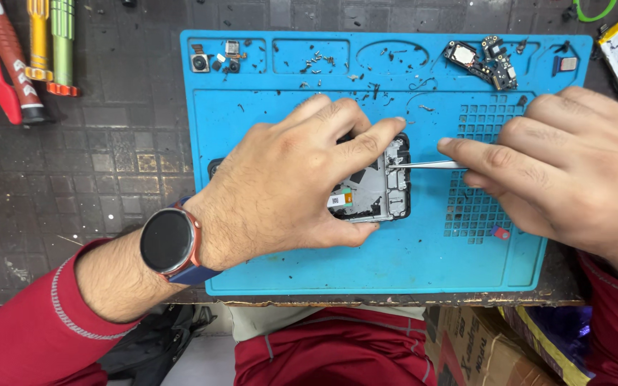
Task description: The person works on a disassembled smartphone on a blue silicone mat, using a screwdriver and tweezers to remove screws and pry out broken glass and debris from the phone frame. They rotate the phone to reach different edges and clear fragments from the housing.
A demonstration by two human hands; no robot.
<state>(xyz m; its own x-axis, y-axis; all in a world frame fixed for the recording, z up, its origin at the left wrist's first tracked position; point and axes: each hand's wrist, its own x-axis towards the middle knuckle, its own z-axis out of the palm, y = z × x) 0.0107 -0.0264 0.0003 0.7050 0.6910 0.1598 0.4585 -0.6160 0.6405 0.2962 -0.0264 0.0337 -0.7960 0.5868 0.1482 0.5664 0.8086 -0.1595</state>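
Mid-frame on a blue silicone repair mat [287, 264], the left hand [295, 186] pressed down an opened black phone [380, 189]; the right hand [574, 164] pinched thin metal tweezers [423, 165] into it

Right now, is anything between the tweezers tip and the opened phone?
Nothing visible. The right hand holds the tweezers, whose tip already reaches the opened phone at its upper right edge. The left hand covers the phone's left part, clear of the tip.

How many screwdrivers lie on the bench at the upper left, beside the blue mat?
3, side by side at the top left corner: a red-handled screwdriver outermost, a yellow one next, a green one nearest the blue mat. All run past the frame edge; more may lie beyond.
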